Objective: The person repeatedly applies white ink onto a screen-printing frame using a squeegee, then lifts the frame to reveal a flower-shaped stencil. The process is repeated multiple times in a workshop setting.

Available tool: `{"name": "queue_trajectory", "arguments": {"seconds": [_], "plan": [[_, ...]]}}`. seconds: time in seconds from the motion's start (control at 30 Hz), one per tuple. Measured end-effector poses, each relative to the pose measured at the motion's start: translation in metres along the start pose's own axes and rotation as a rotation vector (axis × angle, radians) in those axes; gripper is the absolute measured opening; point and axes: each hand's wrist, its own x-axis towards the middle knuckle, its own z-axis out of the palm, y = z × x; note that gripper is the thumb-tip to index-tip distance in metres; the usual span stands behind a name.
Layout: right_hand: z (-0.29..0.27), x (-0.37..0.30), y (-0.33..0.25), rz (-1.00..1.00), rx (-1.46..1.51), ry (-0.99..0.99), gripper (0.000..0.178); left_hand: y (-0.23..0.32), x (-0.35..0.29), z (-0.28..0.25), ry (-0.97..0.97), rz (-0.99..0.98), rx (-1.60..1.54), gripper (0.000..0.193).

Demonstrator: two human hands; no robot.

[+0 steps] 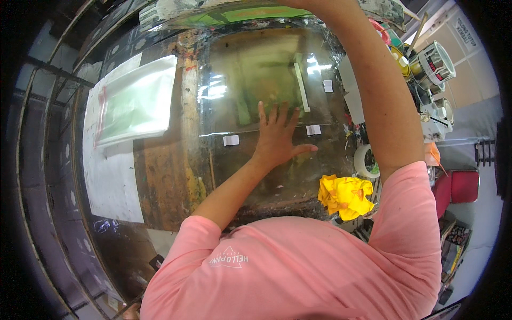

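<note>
My left hand (pixel 277 140) lies flat, fingers spread, on a clear film sheet (pixel 250 74) that covers a stained worktable (pixel 165 181). Small white tape pieces (pixel 231 140) sit along the film's near edge, one (pixel 313 129) just right of my fingers. A white strip (pixel 301 86) lies on the film beyond my fingertips. My right arm (pixel 376 90) stretches up towards a raised frame with green mesh (pixel 250 13) at the top. The right hand itself is beyond the picture's edge.
A stack of clear plastic sheets (pixel 136 101) rests on white paper (pixel 112 186) at the left. A crumpled yellow rag (pixel 345 195) and a tape roll (pixel 365 161) lie at the right. Cans (pixel 436 61) and a red stool (pixel 460 186) stand farther right.
</note>
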Motion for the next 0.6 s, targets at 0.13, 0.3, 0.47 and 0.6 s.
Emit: {"name": "queue_trajectory", "arguments": {"seconds": [0.13, 0.3, 0.47, 0.6], "plan": [[0.002, -0.003, -0.004, -0.002, -0.034, 0.061, 0.060, -0.001, -0.003, 0.008, 0.020, 0.025, -0.028, 0.117], [0.005, -0.011, -0.007, 0.009, -0.011, 0.062, 0.060, -0.014, -0.003, -0.036, 0.151, -0.111, -0.272, 0.096], [0.010, -0.048, -0.019, -0.076, 0.042, 0.158, 0.048, -0.079, -0.002, -0.146, 0.718, -0.434, -0.934, 0.089], [0.014, -0.066, -0.026, -0.041, -0.073, 0.103, 0.055, -0.085, -0.020, -0.168, 0.641, -0.380, -0.876, 0.113]]}}
